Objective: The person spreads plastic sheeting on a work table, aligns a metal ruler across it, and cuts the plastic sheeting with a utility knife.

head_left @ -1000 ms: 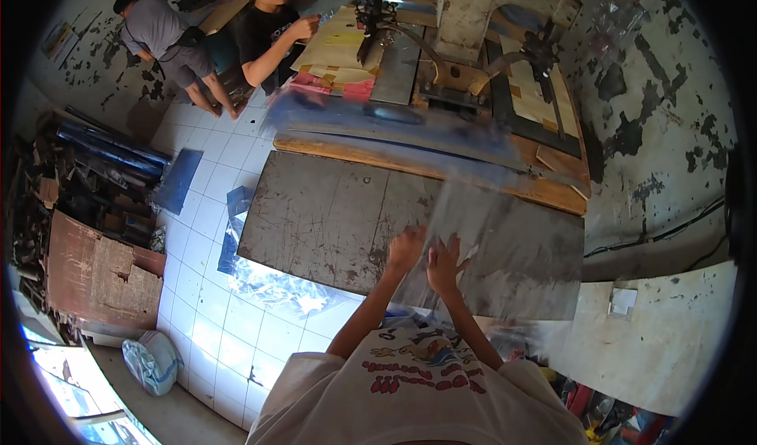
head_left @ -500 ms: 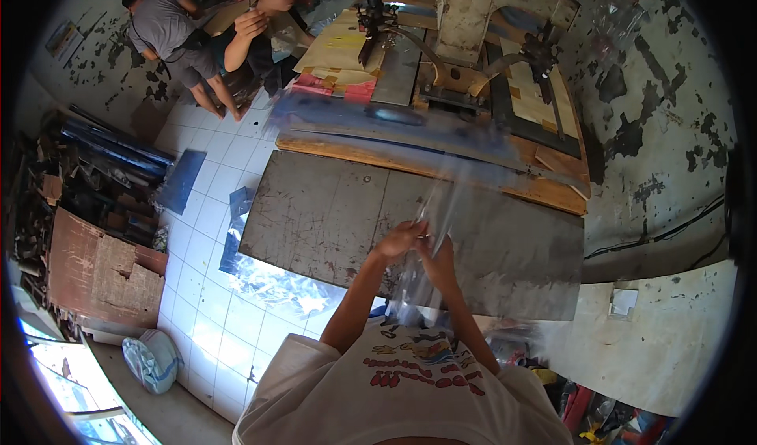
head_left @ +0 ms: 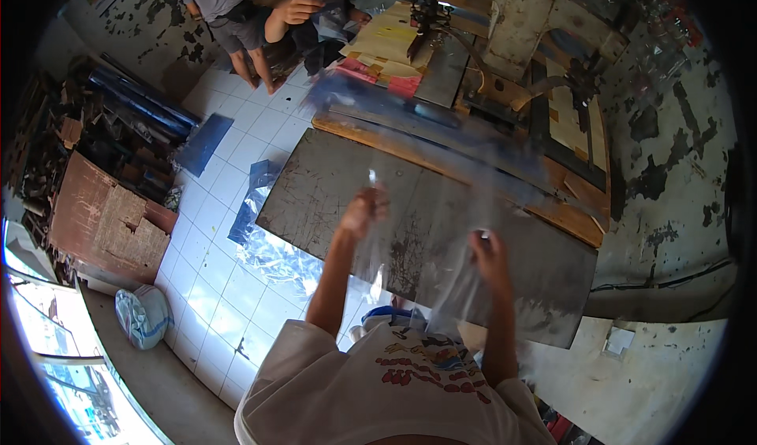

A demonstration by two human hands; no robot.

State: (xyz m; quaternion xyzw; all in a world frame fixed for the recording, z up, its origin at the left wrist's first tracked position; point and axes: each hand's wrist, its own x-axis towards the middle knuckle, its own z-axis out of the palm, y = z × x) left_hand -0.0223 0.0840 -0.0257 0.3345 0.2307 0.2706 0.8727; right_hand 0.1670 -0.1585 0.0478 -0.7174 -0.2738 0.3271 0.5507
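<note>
Stretching across the middle of the room, a long, scratched grey metal tabletop (head_left: 315, 185) lies below both hands, its surface scuffed and dark-stained. Over it hangs a clear, thin plastic sheet (head_left: 460, 282), its outline hard to trace, between the left hand (head_left: 364, 212) and the right hand (head_left: 491, 257), which are well apart. The left fingers are curled closed on the sheet's left part, somewhat blurred; the right fingers are bent in, thumb and fingertips together on its right part, where folds fall toward the near edge.

Just beyond is a wooden-edged workbench (head_left: 347, 132) with blurred blue plastic film (head_left: 355, 102) along its near side and a worn, pale metal machine (head_left: 520, 31) farther back. A peeling, pale wall (head_left: 682, 189) rises at right. White floor tiles (head_left: 217, 287) cover the left, with crumpled clear film (head_left: 280, 262) near the tabletop and a stuffed white sack (head_left: 144, 316) nearer. Two people (head_left: 219, 0) are at far left.
</note>
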